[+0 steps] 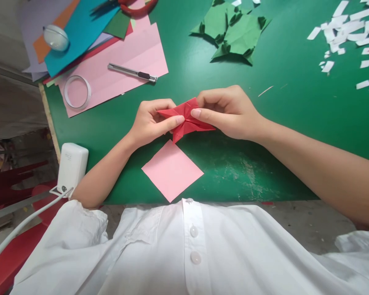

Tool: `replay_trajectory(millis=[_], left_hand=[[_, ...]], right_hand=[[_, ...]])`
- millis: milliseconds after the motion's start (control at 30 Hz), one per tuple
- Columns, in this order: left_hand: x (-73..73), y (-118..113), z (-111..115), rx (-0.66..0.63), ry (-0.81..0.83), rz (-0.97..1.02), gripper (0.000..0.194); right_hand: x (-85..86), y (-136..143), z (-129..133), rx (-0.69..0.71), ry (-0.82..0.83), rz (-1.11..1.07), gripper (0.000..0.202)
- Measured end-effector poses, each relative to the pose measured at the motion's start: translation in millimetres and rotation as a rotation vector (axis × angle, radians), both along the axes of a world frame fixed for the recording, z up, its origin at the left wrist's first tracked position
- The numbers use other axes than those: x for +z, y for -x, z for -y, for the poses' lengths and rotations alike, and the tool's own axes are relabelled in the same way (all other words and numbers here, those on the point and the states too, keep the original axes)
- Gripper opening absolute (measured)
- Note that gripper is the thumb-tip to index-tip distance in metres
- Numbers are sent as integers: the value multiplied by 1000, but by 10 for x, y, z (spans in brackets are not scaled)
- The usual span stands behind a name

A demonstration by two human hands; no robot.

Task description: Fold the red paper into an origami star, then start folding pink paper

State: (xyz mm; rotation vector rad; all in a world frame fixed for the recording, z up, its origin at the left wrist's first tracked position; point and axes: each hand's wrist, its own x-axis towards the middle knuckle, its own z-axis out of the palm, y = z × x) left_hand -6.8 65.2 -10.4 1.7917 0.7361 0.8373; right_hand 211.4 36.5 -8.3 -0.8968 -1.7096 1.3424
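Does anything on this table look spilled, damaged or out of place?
Yes: white scraps lie strewn at far right, unlike the sheets piled at far left. Pale scuffs mar the table near its front edge.

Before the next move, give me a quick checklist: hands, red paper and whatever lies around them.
1. Left hand holding the red paper: ok.
2. Right hand holding it too: ok.
3. Underside of the red paper sound: cannot tell, hidden.
4. Pink square out of both hands: ok, lying on the table.
5. Cutter apart from the hands: ok.
6. Table free of scraps: not ok, white scraps at far right.
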Motion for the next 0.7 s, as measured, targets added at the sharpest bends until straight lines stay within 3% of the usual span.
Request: replay_trajectory(millis=[167,467,700], left_hand=[[-6,13,-11,-14,-45,-85,41],[-11,15,13,9,-85,-48,41],[-19,12,22,99,46,-40,43]], right_hand=[[10,5,1,-20,-18,75,38],[15,12,1,-36,-19,112,46],[17,18,14,-89,-75,166,49]])
